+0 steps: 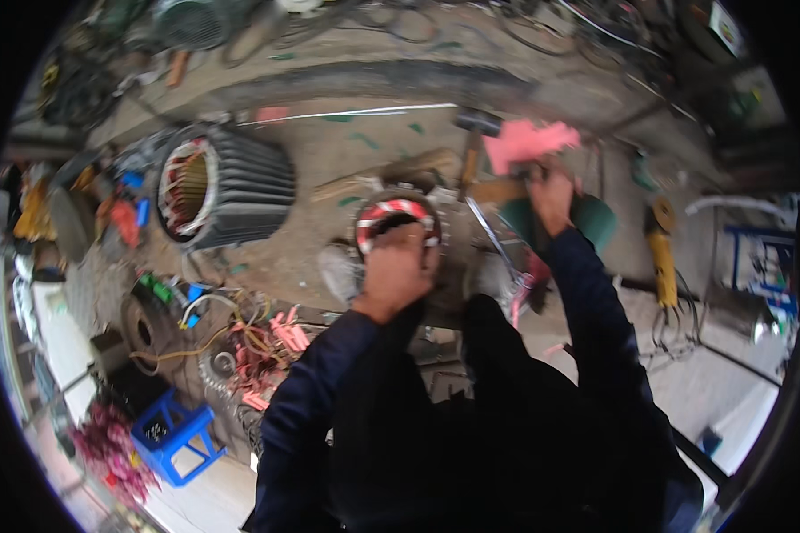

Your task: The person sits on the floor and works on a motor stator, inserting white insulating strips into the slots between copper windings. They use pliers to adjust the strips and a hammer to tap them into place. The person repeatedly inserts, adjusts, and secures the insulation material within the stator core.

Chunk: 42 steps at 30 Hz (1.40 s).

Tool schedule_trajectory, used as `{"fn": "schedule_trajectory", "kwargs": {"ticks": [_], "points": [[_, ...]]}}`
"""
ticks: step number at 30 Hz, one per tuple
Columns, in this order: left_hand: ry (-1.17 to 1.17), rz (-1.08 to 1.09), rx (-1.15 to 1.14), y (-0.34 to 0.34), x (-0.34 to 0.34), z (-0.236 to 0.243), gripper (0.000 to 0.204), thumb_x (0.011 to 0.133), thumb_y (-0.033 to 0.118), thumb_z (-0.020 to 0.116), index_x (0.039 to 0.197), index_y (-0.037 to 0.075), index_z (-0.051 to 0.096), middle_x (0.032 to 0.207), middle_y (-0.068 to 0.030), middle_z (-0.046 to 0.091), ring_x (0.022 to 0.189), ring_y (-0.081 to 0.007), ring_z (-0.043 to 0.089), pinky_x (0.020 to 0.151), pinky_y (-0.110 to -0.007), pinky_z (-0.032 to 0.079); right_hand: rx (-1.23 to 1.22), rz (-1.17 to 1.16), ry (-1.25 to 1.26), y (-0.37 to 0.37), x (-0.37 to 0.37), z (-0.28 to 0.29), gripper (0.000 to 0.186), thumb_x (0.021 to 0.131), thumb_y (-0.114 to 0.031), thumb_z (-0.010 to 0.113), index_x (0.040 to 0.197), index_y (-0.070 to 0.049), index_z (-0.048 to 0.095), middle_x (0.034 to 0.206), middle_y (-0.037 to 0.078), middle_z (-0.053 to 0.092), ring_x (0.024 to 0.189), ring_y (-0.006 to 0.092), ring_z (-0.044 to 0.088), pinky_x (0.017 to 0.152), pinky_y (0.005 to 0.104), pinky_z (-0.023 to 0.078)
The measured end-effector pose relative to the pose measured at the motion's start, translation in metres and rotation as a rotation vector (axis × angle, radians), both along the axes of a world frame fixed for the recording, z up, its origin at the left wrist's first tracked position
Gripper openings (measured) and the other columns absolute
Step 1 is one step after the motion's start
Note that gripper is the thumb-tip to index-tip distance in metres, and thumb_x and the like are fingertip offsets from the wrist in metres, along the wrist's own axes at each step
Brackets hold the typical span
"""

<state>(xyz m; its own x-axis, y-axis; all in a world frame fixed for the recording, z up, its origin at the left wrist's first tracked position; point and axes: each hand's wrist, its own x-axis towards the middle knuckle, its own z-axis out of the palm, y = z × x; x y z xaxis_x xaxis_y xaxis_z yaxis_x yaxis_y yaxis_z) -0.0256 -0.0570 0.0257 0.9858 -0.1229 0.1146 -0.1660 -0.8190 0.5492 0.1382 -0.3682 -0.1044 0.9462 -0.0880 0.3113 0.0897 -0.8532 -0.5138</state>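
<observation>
My left hand [400, 266] is at the small stator [368, 214] with red and white windings, its fingers bent and partly hidden at the opening. My right hand [553, 197] is over a green sheet [596, 222], near a tan strip [498, 192] and crumpled pink material [529, 142]; motion blur hides what its curled fingers hold, if anything. A black-headed hammer [478, 122] lies beside the pink material. A thin metal tool [492, 233] lies diagonally left of the green sheet.
A large finned stator [249, 186] lies at left, above scattered pink scraps [289, 330] and wires. A yellow angle grinder [662, 253] with its cord is at right, a blue stool [171, 435] at lower left. Motor parts and cables [191, 27] line the back.
</observation>
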Motion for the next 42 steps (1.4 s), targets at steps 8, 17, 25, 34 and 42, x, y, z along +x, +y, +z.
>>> {"fn": "schedule_trajectory", "kwargs": {"ticks": [8,17,25,34,42], "points": [[-0.022,-0.044,0.090,0.011,0.001,0.015,0.027,0.092,0.026,0.072,0.097,0.004,0.059,0.089,-0.0180,0.065,0.082,-0.0399,0.065,0.078,-0.050,0.052,-0.078,0.145,0.374,0.024,-0.039,0.016,0.015,0.088,-0.007,0.064,0.102,-0.005,0.065,0.098,0.023,0.073,0.088,0.0484,0.071,0.080,0.0553,0.058],[-0.078,-0.071,0.065,0.012,-0.002,0.016,0.025,0.091,0.024,0.074,0.096,0.004,0.061,0.087,-0.0159,0.064,0.084,-0.0369,0.063,0.076,-0.048,0.048,-0.557,0.644,0.136,0.052,-0.023,0.010,0.034,0.076,-0.007,0.070,0.109,-0.004,0.063,0.115,0.015,0.061,0.115,0.0324,0.059,0.096,0.0416,0.053],[0.047,-0.122,0.096,0.019,-0.012,0.019,0.042,0.091,0.028,0.076,0.118,-0.001,0.064,0.103,-0.0198,0.068,0.098,-0.0401,0.064,0.095,-0.051,0.048,-0.636,0.709,0.267,0.063,-0.003,0.032,0.053,0.065,-0.027,0.083,0.108,-0.003,0.063,0.119,0.018,0.058,0.122,0.0327,0.056,0.101,0.0412,0.046],[-0.072,-0.236,0.257,0.027,-0.019,0.011,0.063,0.086,0.043,0.079,0.122,-0.005,0.062,0.101,-0.0198,0.068,0.101,-0.0357,0.065,0.119,-0.055,0.035,0.155,0.510,0.238,0.055,0.005,0.078,0.025,0.081,-0.011,0.069,0.102,-0.004,0.059,0.101,0.022,0.062,0.099,0.0417,0.063,0.091,0.0460,0.051],[-0.155,-0.254,0.269,0.029,-0.019,0.002,0.058,0.084,0.037,0.080,0.120,-0.004,0.061,0.096,-0.0180,0.066,0.093,-0.0346,0.064,0.102,-0.049,0.046,1.694,0.063,0.184,0.096,-0.030,0.207,0.025,0.100,-0.023,0.056,0.078,-0.014,0.046,0.065,-0.002,0.039,0.052,0.0105,0.034,0.047,0.0299,0.028]]}}
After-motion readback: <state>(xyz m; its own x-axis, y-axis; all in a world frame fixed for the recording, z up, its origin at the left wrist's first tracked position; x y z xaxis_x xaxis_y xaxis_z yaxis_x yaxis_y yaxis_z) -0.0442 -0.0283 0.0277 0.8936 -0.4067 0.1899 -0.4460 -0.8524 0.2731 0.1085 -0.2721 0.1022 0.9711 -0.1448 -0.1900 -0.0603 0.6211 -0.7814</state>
